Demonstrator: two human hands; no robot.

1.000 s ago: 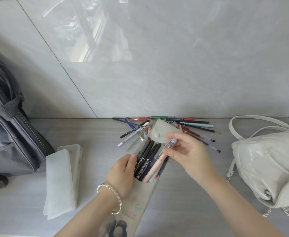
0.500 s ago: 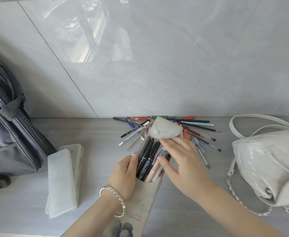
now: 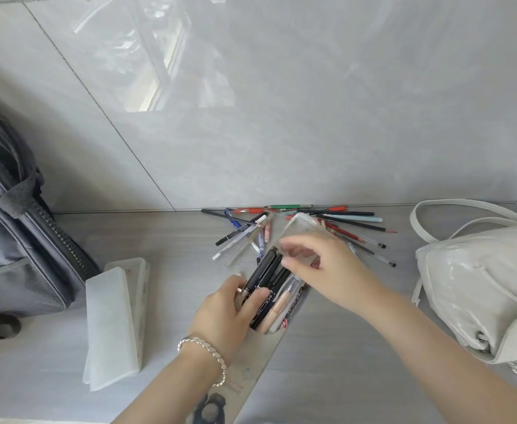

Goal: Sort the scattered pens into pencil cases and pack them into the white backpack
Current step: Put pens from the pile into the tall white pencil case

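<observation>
Right hand [image 3: 324, 267] has lifted the translucent flap [image 3: 300, 231] (blurred) over black pens [image 3: 266, 276].

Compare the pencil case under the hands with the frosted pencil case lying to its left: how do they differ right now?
The printed pencil case is open, its flap lifted, with black pens sticking out; the frosted pencil case shows no pens. The left hand rests on the printed case's mouth and the right hand is at its flap; nobody touches the frosted one. The printed case carries a dark picture and lettering; the frosted one is nearly plain. Both lie flat on the grey surface.
</observation>
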